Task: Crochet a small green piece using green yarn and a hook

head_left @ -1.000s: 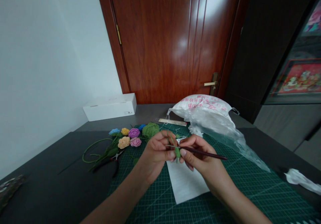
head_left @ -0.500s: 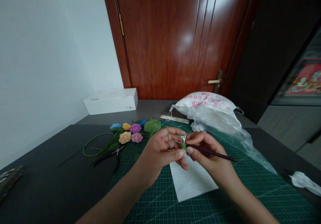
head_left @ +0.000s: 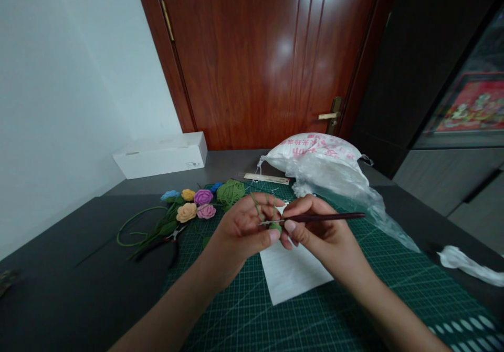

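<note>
Between thumb and fingers, my left hand (head_left: 246,228) pinches a small piece of green crochet (head_left: 275,227), with green yarn wound around its raised fingers. My right hand (head_left: 313,223) is closed on a crochet hook (head_left: 326,217) with a dark handle, held nearly level. The hook's metal tip points left and lies at the crochet piece; whether it passes through a stitch I cannot tell. Both hands are close together above a white sheet of paper (head_left: 295,276). Behind my left hand rests a ball of green yarn (head_left: 231,193).
Crocheted flowers (head_left: 202,198) in several colours lie at the left, beside pliers (head_left: 173,236) with dark handles. A white box (head_left: 161,155) stands by the wall. At the back are a ruler-like strip (head_left: 266,178) and a white bag (head_left: 315,149). A green cutting mat (head_left: 232,310) covers the middle.
The crochet hook has swung from slanting down to the right to nearly level. My right hand has turned with it. The whole view has shifted slightly.
</note>
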Action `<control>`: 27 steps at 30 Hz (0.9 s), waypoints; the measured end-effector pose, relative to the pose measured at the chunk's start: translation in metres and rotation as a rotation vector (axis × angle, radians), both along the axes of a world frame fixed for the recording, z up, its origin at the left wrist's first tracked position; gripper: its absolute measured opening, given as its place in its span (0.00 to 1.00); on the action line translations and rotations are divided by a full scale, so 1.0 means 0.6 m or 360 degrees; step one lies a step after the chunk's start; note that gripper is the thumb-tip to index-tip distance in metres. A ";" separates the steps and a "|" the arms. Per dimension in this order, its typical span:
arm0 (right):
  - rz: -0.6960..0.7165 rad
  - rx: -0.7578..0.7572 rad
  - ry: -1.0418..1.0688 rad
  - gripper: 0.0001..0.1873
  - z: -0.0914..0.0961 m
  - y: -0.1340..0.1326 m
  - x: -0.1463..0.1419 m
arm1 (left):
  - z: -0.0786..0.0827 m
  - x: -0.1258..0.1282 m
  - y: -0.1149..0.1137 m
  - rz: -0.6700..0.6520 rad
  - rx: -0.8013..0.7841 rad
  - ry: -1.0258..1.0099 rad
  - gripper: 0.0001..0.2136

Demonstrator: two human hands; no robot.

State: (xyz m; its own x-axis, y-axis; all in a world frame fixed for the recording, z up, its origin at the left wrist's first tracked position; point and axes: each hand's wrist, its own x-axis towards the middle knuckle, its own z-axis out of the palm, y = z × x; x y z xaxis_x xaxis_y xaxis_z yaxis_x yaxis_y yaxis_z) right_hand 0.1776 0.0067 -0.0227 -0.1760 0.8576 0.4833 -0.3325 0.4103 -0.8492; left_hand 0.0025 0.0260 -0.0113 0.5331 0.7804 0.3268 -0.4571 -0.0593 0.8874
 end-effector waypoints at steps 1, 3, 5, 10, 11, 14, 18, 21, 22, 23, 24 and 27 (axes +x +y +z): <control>0.0002 0.0002 0.0019 0.06 -0.001 0.000 0.000 | 0.000 0.001 0.001 -0.0008 0.0014 -0.0009 0.15; 0.0001 0.0001 0.0038 0.06 -0.002 0.001 0.000 | 0.000 0.002 0.002 -0.0036 0.0032 -0.0039 0.16; 0.0010 -0.0011 0.0038 0.05 -0.002 0.002 0.002 | 0.000 0.002 0.003 -0.0072 0.0023 -0.0074 0.15; 0.0057 -0.0060 0.0030 0.05 0.006 -0.001 0.006 | 0.002 0.002 0.000 -0.0146 -0.0094 -0.0138 0.16; 0.0057 -0.0059 0.0026 0.05 0.007 -0.001 0.007 | 0.002 0.001 -0.001 -0.0156 -0.0122 -0.0145 0.16; 0.0041 -0.0039 -0.0037 0.06 0.008 -0.003 0.011 | 0.002 0.000 -0.001 -0.0181 -0.0193 -0.0158 0.17; -0.0086 -0.0063 -0.0196 0.08 0.001 -0.001 0.015 | 0.000 -0.001 0.000 -0.0182 -0.0192 -0.0197 0.17; -0.0177 -0.0100 -0.0242 0.09 -0.004 -0.001 0.016 | -0.001 0.001 -0.001 -0.0184 -0.0167 -0.0209 0.16; -0.0178 -0.0103 -0.0245 0.09 -0.004 -0.001 0.015 | -0.001 0.002 -0.001 -0.0183 -0.0164 -0.0202 0.15; -0.0173 -0.0106 -0.0248 0.09 -0.005 -0.001 0.015 | -0.001 0.003 -0.001 -0.0183 -0.0162 -0.0193 0.15; -0.0167 -0.0109 -0.0252 0.09 -0.004 -0.002 0.015 | -0.001 0.004 -0.001 -0.0188 -0.0154 -0.0191 0.14; -0.0136 -0.0102 -0.0242 0.08 -0.002 -0.003 0.015 | -0.003 0.005 0.001 -0.0212 -0.0125 -0.0215 0.14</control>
State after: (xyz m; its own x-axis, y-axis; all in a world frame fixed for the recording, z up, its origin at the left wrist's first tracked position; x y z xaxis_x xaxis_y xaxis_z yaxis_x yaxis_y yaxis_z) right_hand 0.1864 0.0046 -0.0239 -0.1679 0.9006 0.4009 -0.1646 0.3753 -0.9122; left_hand 0.0058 0.0266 -0.0132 0.5890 0.7317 0.3431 -0.5715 0.0769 0.8170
